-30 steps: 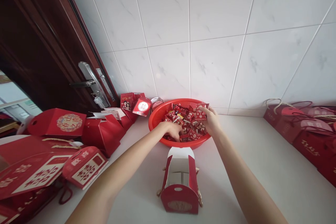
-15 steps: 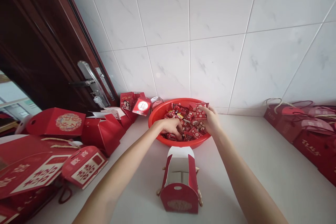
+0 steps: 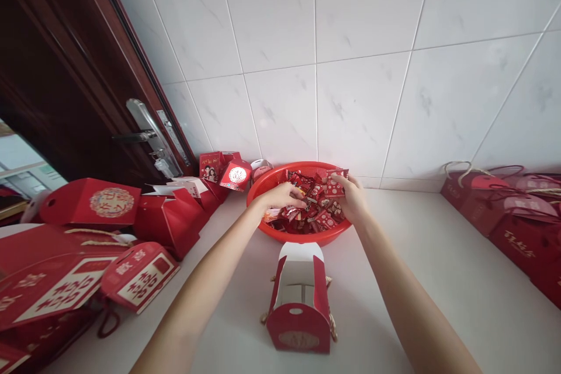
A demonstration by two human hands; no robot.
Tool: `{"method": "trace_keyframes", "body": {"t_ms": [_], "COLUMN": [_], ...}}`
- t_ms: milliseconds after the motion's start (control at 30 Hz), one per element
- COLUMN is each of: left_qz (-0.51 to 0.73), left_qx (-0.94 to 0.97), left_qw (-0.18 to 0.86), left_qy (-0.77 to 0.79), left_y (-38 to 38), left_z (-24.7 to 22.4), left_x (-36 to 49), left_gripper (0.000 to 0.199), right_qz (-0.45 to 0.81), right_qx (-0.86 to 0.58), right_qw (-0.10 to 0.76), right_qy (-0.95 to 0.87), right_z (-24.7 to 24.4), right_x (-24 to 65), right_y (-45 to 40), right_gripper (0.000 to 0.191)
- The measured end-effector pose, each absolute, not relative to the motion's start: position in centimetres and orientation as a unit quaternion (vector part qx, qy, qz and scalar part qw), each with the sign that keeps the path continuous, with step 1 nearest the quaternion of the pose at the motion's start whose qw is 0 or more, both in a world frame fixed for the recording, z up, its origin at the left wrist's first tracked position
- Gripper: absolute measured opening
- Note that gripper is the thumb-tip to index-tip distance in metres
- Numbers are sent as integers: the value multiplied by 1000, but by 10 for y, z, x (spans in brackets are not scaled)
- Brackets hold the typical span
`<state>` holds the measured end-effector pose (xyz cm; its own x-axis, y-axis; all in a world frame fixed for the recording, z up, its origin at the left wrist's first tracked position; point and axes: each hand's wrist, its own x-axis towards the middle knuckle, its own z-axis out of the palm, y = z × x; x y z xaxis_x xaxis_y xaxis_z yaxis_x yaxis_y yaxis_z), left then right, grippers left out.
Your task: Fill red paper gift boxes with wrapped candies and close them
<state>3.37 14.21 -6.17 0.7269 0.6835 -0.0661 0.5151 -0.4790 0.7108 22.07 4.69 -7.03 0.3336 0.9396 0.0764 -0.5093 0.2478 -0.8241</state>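
Note:
A red plastic basket (image 3: 319,238) full of small red wrapped packets (image 3: 325,220) stands against the wall. My left hand (image 3: 287,196) reaches into its left part, fingers bent down among the packets; what they touch is too small to make out. At the basket's right side my right hand (image 3: 350,191) holds a red dotted packet (image 3: 334,183) between thumb and fingers. In front of the basket stands a red box (image 3: 298,327) with its top open, a white inside and rope handles at its sides.
Many red boxes (image 3: 114,201) and a small box with a white label (image 3: 141,277) crowd the left side. Red boxes with cord handles (image 3: 508,222) line the right. Behind are a tiled wall (image 3: 359,111) and a dark door with a metal handle (image 3: 146,128).
My left hand has moved up and slightly back within the basket, uncovering packets at its lower left. My right hand has stayed nearly in place with the dotted packet.

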Motion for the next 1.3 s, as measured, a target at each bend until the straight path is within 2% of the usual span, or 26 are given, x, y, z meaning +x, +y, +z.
{"method": "trace_keyframes", "body": {"t_ms": [333, 533, 700, 833, 1000, 1300], "left_qz": [274, 263, 230, 159, 57, 146], "left_qx": [821, 824, 829, 848, 871, 874], "left_qw": [312, 271, 246, 264, 300, 305], "left_qy": [392, 423, 447, 431, 384, 349], "left_y": [147, 150, 150, 145, 137, 137], "left_z": [-65, -72, -73, -67, -63, -59], "left_x": [35, 34, 33, 34, 34, 35], "left_gripper": [34, 25, 33, 32, 18, 22], "right_qz": [496, 495, 495, 495, 494, 495], "right_qx": [-371, -372, -372, -372, -376, -367], "right_qw": [728, 728, 730, 728, 725, 729], "right_qy": [-293, -294, -290, -294, -299, -298], "right_z": [-70, -69, -69, -69, -69, -70], "right_x": [221, 221, 220, 221, 221, 221], "right_y": [47, 46, 46, 46, 46, 46], "right_gripper": [22, 22, 21, 22, 21, 24]}}
